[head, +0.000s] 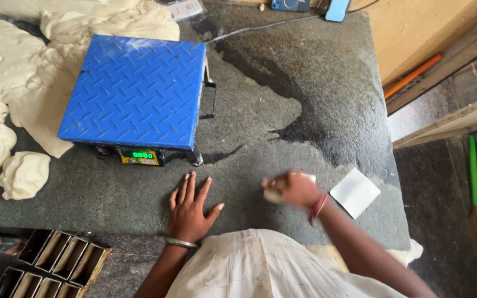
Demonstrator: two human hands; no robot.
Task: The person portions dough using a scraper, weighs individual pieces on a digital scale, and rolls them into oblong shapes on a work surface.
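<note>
Dark speckled stone makes up the worktop (111,193) I am looking down on, with a darker wet patch spreading across its far right part. Nearest to me, below the worktop's near left corner, I see a set of joined metal loaf tins (51,265). At the near edge, my left hand (190,208) lies flat on the stone, palm down, fingers spread, holding nothing. Just to its right, my right hand (292,187) is curled around a small lump of dough (274,194), gripping it against the worktop; the picture is blurred there, so I cannot tell how tightly. A white square card (355,192) lies flat near the right edge, close beside that hand but apart from it.

Further in, I have a weighing scale (136,91) with a blue ridged platform standing left of centre, its green display facing the near edge, nothing on the platform. Along the left edge sit separate dough lumps (23,174), and a large mass of dough (12,60) fills the far left corner, reaching behind the scale. A black cable (260,27) runs across the far edge.
</note>
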